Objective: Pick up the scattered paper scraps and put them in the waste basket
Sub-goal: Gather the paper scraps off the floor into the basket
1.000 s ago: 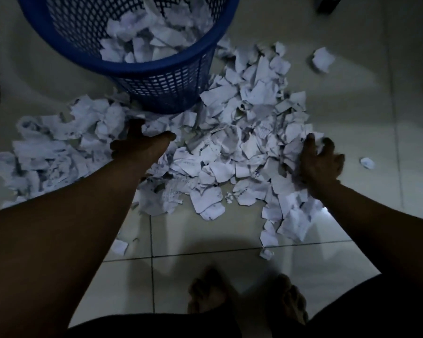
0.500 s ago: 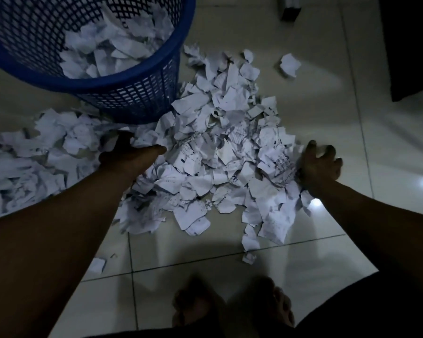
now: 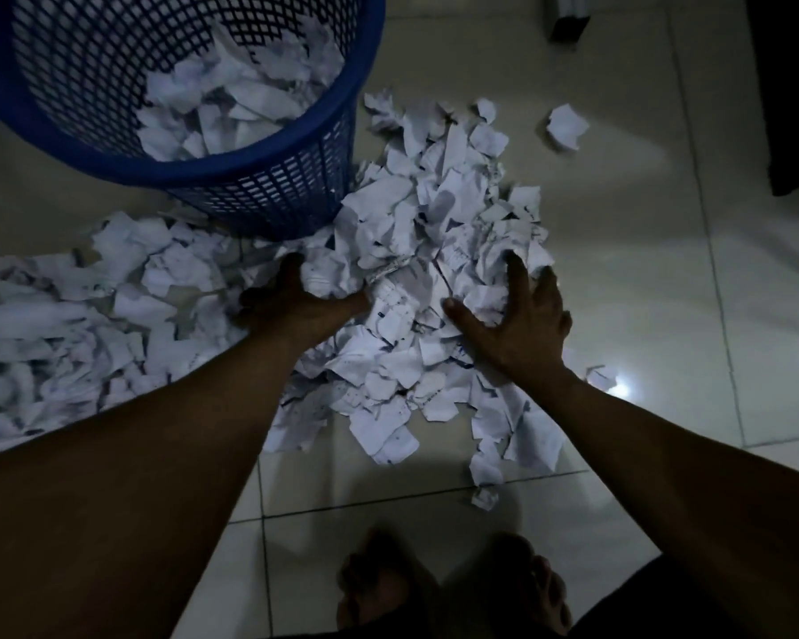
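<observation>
A blue mesh waste basket (image 3: 273, 196) stands at the upper left, partly filled with white paper scraps (image 3: 231, 103). Torn white scraps lie heaped on the tiled floor in front of it (image 3: 439, 214), and more spread to the left (image 3: 88, 306). My left hand (image 3: 296, 302) presses into the heap's left side, fingers curled around scraps. My right hand (image 3: 522, 315) lies on the heap's right side, fingers spread over the paper. A bunch of scraps (image 3: 402, 292) is squeezed between both hands.
One crumpled scrap (image 3: 566, 126) lies apart at the upper right, another small one (image 3: 485, 498) near my feet (image 3: 453, 588). A dark furniture edge (image 3: 785, 85) stands at the far right. A bright light reflection (image 3: 621, 389) shines on the tiles.
Both hands have moved inward toward each other, pushing the scraps into a tighter heap between them. The view has shifted, so the basket sits closer to the left.
</observation>
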`<state>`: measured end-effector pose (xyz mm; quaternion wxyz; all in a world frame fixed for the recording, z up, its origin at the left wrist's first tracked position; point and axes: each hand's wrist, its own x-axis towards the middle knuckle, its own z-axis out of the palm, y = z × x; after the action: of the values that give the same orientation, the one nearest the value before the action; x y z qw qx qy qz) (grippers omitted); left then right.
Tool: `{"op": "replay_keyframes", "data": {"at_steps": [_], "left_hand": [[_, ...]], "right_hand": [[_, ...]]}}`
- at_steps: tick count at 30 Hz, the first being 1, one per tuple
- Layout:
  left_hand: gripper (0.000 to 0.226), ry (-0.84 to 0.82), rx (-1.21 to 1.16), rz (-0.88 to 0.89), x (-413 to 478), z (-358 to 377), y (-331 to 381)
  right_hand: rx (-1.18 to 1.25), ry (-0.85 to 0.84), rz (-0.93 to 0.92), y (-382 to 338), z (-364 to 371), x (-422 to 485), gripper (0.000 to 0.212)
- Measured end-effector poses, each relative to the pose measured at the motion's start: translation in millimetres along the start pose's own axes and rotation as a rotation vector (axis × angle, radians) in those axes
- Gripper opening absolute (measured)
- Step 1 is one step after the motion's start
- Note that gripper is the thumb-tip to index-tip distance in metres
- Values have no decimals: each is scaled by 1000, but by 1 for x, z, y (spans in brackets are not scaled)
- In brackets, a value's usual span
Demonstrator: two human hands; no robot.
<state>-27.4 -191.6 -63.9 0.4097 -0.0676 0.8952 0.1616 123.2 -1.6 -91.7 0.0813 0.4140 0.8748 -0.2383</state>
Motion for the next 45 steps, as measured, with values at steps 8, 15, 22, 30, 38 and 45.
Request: {"op": "replay_keyframes", "data": {"at_steps": [8, 15, 22, 30, 38, 45], "left_hand": [[109, 38, 55, 29, -5, 4, 0], [104, 78, 62, 40, 1, 17, -3], [77, 61, 35, 45, 4, 14, 2], [64, 60, -27, 141, 10, 11, 3], [66, 9, -38, 197, -8, -7, 10], [62, 47, -155, 190, -20, -28, -5]], "right_hand": [[10, 100, -184, -15, 9, 7, 92], [-239, 17, -309, -25, 22, 15, 76], [-140, -92, -431, -30, 21, 19, 49], [10, -170, -350, -47, -4, 31, 27], [213, -130, -295, -66, -52, 28, 27], [429, -110, -281, -97, -88, 27, 22]]}}
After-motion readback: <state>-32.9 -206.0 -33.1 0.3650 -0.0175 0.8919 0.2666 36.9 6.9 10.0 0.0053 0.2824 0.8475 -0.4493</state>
